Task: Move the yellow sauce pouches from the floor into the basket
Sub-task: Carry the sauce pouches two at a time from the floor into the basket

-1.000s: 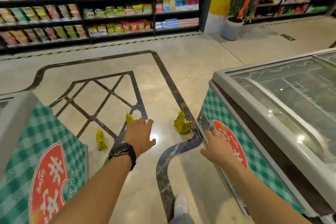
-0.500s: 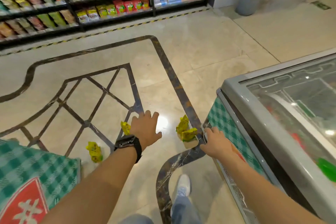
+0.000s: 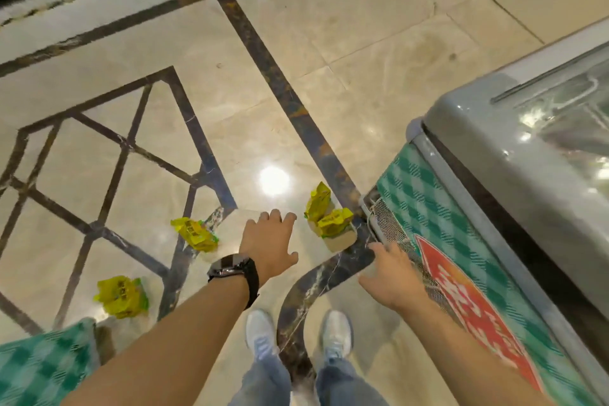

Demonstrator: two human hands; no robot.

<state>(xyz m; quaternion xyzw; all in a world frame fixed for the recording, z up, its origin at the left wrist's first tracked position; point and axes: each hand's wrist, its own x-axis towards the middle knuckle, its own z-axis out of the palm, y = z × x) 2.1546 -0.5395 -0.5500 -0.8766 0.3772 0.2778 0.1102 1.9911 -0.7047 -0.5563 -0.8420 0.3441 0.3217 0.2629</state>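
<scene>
— Where are your hands?

— Both reach out over the marble floor, empty. My left hand, a black watch on its wrist, has its fingers spread and grips nothing. My right hand is open too, beside the mesh grille at the corner of the chest freezer.

— And the yellow sauce pouches?

— All lie on the floor. A pair of pouches rests just ahead, between my hands, near the freezer's corner. One pouch lies left of my left hand on the dark inlay lines. Another sits nearer me, by a second checked freezer. My white shoes stand below.
</scene>
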